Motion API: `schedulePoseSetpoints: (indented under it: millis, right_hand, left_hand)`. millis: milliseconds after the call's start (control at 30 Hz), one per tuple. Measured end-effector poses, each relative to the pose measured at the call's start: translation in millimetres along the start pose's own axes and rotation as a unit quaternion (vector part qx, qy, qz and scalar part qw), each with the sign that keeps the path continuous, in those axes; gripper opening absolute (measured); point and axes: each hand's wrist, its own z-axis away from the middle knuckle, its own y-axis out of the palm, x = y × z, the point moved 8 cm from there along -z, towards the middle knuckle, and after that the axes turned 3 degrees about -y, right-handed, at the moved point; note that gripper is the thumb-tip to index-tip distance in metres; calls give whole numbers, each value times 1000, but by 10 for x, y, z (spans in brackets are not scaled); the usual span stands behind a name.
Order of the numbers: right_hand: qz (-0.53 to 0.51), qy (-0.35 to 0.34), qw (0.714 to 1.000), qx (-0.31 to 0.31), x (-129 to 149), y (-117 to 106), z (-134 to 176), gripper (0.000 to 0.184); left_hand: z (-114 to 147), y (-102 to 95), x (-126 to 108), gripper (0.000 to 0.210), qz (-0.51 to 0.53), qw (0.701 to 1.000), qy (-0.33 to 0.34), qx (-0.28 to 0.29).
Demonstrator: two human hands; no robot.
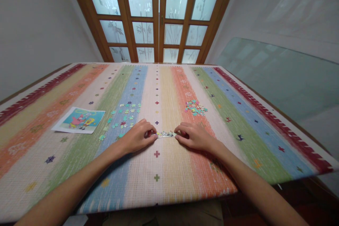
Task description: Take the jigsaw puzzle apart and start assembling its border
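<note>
A narrow strip of joined jigsaw pieces (166,134) with a straight near edge lies on the striped cloth between my hands. At its left end the thumb and fingertips of my left hand (140,135) are pinched together. My right hand (194,136) pinches the opposite end in the same way. Small yellow, white and dark patches show on the strip; its ends are partly covered by my fingers. Loose turquoise puzzle pieces (126,117) are spread out beyond my left hand. A mixed heap of puzzle pieces (196,107) lies beyond my right hand.
A printed cartoon picture (81,120) lies on the left of the table. The striped tablecloth (144,180) covers the tabletop to its near edge. Behind stand wooden doors with frosted panes (143,31); a glass panel (278,77) leans at the right wall.
</note>
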Motion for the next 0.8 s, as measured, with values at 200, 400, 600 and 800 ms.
schedulePoseSetpoints:
  millis: [200, 400, 600, 800]
  right_hand:
    - [1, 1, 1000, 6, -5, 7, 3, 12]
    - [6, 12, 1000, 10, -13, 2, 4, 13]
    - [4, 13, 1000, 10, -2, -3, 2, 12]
    - [3, 12, 1000, 16, 8, -11, -2, 13]
  left_hand:
    - [4, 3, -28, 12, -14, 1000, -2, 1]
    - [13, 7, -31, 13, -33, 999, 7, 1]
    - [30, 16, -39, 16, -37, 999, 19, 4]
    - [29, 28, -63, 21, -54, 998, 32, 16]
